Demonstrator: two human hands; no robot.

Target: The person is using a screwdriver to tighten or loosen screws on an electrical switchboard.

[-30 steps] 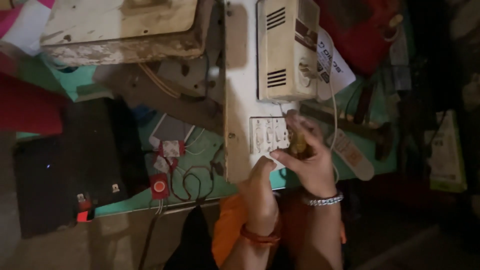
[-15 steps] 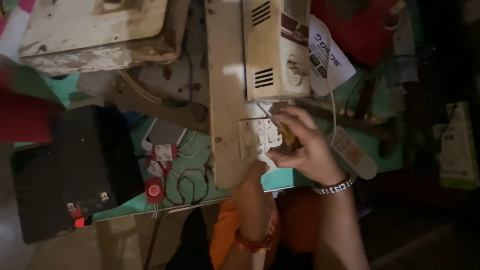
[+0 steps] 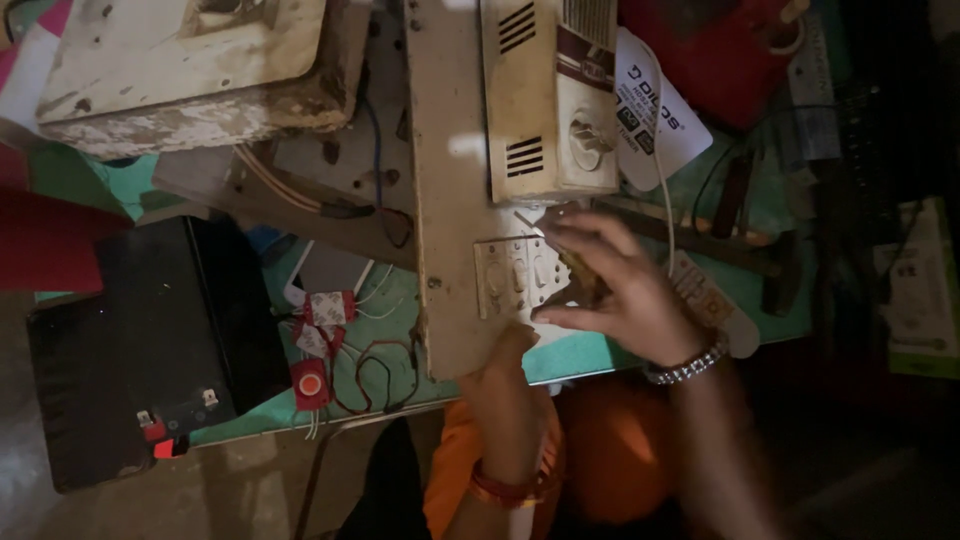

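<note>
A long pale wooden board (image 3: pixel 440 180) lies across the green table and carries a white switch plate (image 3: pixel 508 275) and a cream vented box (image 3: pixel 545 100). My left hand (image 3: pixel 508 385), with a red band at the wrist, grips the board's near edge just below the switch plate. My right hand (image 3: pixel 620 290), with a silver bracelet, rests over the right side of the switch plate. It is closed on a screwdriver (image 3: pixel 580 275) with an amber handle, and the thin shaft points up-left toward the vented box.
A black battery (image 3: pixel 150 340) sits at the left, with small red modules and wires (image 3: pixel 315 345) beside it. A worn white box (image 3: pixel 190 70) is at the top left. A hammer (image 3: pixel 720 240) and a white tester-like tool (image 3: pixel 710 305) lie to the right of my hand.
The view has shifted, so the board and box sit further left and higher. My right hand stays at the switch plate with the screwdriver, and my left hand keeps hold of the board edge.
</note>
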